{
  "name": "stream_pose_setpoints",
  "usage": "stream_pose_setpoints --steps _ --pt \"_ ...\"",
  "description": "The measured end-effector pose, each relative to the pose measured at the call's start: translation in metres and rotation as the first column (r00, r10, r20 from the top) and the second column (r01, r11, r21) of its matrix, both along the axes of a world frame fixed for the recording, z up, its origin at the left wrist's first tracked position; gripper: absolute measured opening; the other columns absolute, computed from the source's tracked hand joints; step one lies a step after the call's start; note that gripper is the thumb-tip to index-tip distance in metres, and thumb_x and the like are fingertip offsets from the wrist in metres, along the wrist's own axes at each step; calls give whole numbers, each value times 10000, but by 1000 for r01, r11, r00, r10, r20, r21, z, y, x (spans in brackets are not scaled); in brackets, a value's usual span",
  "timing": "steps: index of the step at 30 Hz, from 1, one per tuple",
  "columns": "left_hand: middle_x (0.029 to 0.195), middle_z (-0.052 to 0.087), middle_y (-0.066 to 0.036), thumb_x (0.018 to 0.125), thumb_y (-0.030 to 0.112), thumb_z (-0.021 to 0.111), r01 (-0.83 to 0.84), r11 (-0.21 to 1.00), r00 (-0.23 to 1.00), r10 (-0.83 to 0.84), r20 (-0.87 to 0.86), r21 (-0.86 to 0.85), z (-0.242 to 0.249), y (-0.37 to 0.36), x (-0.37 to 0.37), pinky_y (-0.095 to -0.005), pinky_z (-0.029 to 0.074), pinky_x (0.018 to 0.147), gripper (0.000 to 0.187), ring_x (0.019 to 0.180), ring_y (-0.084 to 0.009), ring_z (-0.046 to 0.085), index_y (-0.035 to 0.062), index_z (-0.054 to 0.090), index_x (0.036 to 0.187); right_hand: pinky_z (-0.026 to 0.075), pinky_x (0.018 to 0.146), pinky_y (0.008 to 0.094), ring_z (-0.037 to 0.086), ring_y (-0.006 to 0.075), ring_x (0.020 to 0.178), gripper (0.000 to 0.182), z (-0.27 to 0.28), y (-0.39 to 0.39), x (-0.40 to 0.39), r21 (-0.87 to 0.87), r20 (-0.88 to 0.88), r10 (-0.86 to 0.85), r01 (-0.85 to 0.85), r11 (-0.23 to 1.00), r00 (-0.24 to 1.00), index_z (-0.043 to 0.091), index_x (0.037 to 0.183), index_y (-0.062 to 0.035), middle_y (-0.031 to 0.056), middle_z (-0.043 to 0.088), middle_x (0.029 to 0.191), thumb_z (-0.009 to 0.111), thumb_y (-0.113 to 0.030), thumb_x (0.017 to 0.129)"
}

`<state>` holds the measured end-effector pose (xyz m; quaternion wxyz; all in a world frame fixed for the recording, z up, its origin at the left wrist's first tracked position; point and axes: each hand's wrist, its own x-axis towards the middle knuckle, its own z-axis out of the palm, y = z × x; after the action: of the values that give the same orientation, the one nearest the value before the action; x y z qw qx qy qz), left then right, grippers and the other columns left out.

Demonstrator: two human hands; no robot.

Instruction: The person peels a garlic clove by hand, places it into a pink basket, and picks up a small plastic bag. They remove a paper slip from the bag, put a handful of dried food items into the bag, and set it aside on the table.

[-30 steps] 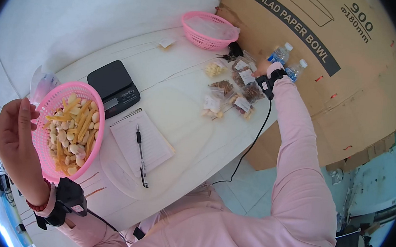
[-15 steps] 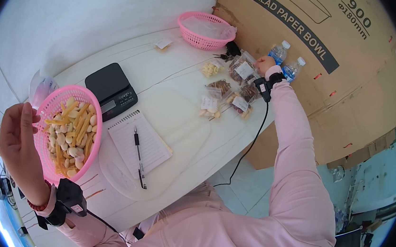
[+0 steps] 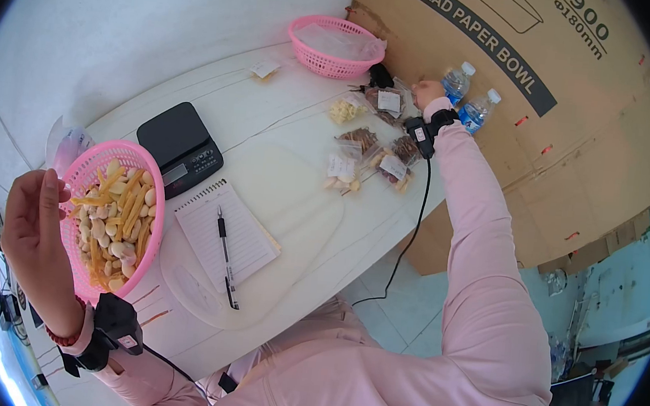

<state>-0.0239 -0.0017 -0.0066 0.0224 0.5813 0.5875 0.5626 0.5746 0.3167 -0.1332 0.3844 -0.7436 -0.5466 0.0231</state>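
Note:
My right hand point(image 3: 429, 95) reaches to the far side of the table. Its curled fingers are at the edge of a clear labelled bag of brown pieces point(image 3: 389, 103). Around that bag lie a bag of pale yellow bits point(image 3: 346, 110), a bag of brown sticks point(image 3: 360, 137), a bag of pale slices point(image 3: 342, 172) and a bag of reddish pieces point(image 3: 392, 168). At the left, my left hand point(image 3: 39, 226) is closed, thumb against fingers, by the rim of a pink basket point(image 3: 157, 222). The basket contains yellow strips and whitish pieces. What the left fingers pinch is hidden.
A black scale point(image 3: 178, 146) and a spiral notepad point(image 3: 215, 243) with a pen point(image 3: 225, 260) lie mid-table. Farther back are another pink basket point(image 3: 330, 64) and a small labelled bag point(image 3: 263, 70). Two water bottles point(image 3: 476, 112) stand against a large cardboard box point(image 3: 563, 163).
My right hand has shifted slightly left and away from me, and the bag of brown pieces has moved and turned with it. My left hand stays almost in place.

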Motion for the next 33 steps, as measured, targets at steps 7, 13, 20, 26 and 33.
stream_pose_setpoints --steps 7,13,20,26,33 --pt "809 581 -14 941 138 543 11 1000 1000 -11 19 0 1 -2 -1 -202 438 683 154 752 -66 558 -10 589 929 416 446 293 536 127 480 160 32 -49 5 -428 10 254 -225 875 967 693 773 -16 46 607 593 666 -174 779" --pt "818 589 -12 941 146 546 10 1000 1000 -10 -4 0 -1 -3 -7 -200 434 674 159 761 -69 570 -4 599 936 407 462 306 503 121 489 255 30 -80 -6 -686 321 369 -55 726 872 657 703 -44 20 582 573 788 -260 667" --pt "809 588 -10 941 145 544 9 1000 1000 -9 -17 -23 1 -4 -3 -201 429 676 154 759 -67 564 0 597 935 427 493 333 524 144 518 317 9 -93 12 -584 443 289 29 811 848 652 738 -31 50 590 599 775 -321 700" --pt "798 573 -8 939 146 545 39 998 999 -39 10 -40 -1 -1 0 -203 420 686 152 747 -67 541 0 581 915 416 501 326 523 138 532 363 30 -128 -19 -550 134 306 -187 814 942 658 756 -21 45 597 638 763 -366 716" --pt "806 571 -10 940 147 544 32 998 998 -35 -50 -54 -2 2 1 -199 419 688 153 744 -69 539 1 578 916 444 568 310 570 181 631 515 29 -152 -78 -759 42 572 -346 552 819 658 827 26 92 619 680 791 -434 637"
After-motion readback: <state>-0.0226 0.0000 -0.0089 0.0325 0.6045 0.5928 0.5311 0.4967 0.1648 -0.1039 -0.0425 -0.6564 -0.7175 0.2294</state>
